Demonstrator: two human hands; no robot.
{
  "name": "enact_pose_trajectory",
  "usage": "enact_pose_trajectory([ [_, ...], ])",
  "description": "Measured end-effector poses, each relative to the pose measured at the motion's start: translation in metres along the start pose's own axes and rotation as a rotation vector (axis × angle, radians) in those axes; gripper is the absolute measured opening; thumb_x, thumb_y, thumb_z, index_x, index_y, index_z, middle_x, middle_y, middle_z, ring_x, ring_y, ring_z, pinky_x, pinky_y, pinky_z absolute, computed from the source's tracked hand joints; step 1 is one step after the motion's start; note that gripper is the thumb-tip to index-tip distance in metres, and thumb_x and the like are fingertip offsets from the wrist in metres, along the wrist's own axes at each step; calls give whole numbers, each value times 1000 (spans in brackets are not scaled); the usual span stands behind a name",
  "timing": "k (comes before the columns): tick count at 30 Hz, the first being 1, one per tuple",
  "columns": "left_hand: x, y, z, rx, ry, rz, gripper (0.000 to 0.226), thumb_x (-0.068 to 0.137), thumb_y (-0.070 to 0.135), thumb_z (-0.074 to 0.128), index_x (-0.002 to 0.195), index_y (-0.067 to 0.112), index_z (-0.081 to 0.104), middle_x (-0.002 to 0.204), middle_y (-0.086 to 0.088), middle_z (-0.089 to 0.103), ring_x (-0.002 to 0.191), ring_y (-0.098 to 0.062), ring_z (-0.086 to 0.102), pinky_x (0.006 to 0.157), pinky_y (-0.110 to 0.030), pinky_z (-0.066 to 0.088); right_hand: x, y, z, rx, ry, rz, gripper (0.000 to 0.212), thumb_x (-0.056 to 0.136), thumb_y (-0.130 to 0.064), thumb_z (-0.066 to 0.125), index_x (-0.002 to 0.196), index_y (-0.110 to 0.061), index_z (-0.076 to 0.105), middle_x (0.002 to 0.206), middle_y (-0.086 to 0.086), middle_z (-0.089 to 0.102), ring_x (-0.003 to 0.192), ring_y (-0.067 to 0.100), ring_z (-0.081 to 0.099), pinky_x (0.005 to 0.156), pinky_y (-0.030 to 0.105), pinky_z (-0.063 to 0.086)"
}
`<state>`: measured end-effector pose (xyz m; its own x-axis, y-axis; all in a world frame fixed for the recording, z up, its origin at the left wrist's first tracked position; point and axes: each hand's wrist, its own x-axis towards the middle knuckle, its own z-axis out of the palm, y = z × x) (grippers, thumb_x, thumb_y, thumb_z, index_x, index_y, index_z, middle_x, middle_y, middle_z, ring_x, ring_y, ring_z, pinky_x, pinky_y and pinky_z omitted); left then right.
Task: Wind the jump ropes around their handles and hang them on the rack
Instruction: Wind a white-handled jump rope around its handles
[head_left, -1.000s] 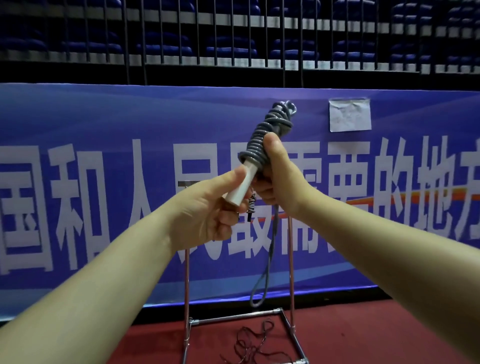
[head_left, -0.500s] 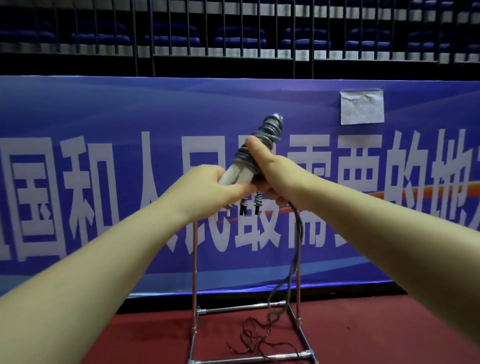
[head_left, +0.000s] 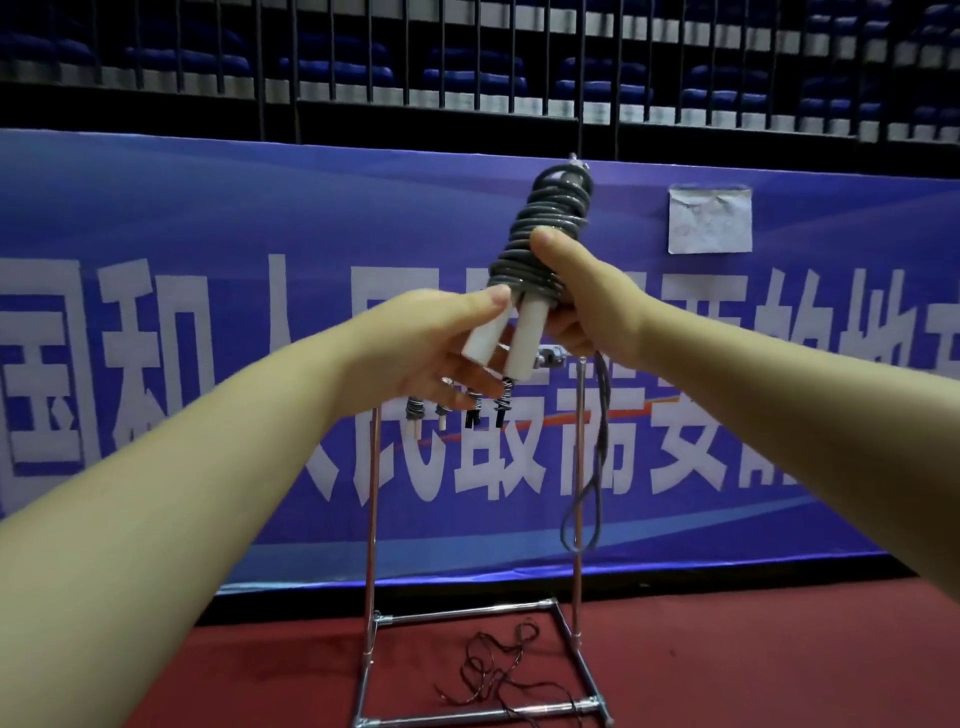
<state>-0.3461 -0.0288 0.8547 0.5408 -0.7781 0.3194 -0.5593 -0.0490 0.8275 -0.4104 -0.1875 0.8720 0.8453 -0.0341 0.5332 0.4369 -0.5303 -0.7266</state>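
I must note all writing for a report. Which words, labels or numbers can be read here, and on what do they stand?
"和", "最需要的地": large white characters on the blue banner; those at its edges and behind the arms are cut off.
Paper sheet on the banner: writing too blurred to read.
Jump rope handles: no text visible.

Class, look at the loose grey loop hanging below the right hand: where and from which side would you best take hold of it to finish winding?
Probably near the loop's bottom bend, coming from the person's left with the left hand. It hangs free beside the rack's right post, and the right hand already holds the wound coils.
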Motion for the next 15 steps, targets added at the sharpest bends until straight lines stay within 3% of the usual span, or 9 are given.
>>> enact_pose_trajectory([
  [3,3,-7,8,-249,-258,-29,65,83,69,36,115,18,60,99,-5,72,90,-21,69,74,-34,55,-3,4,-5,49,-22,-29,51,98,-51,28,64,-16,44,43,-10,34,36,3,28,37,13,26],
  [5,5,-11,12,-446,-401,-36,73,77,73,32,103,13,66,88,-8,68,74,-21,66,65,-32,54,-5,6,-5,64,-49,-46,47,88,-56,32,67,-16,47,45,-9,39,37,4,33,39,14,28],
  [7,4,-13,18,-559,-445,-93,77,78,78,25,83,12,65,69,-5,56,51,-13,51,53,-25,46,-7,5,-5,32,-106,-47,49,93,-56,28,66,-17,44,42,-11,40,37,2,33,40,14,29],
  [10,4,-12,16,-488,-295,-183,79,83,78,13,69,13,56,56,-1,45,44,-9,32,44,-20,32,-11,1,-5,-151,-149,31,57,95,-59,20,62,-17,41,47,-10,36,41,7,28,42,20,24],
  [15,-3,-27,5,-39,-20,-233,75,85,73,16,79,10,56,54,-3,50,44,-10,30,45,-22,29,-17,16,1,-358,-199,180,57,95,-61,22,74,-15,48,52,-8,40,43,7,31,40,21,28],
])
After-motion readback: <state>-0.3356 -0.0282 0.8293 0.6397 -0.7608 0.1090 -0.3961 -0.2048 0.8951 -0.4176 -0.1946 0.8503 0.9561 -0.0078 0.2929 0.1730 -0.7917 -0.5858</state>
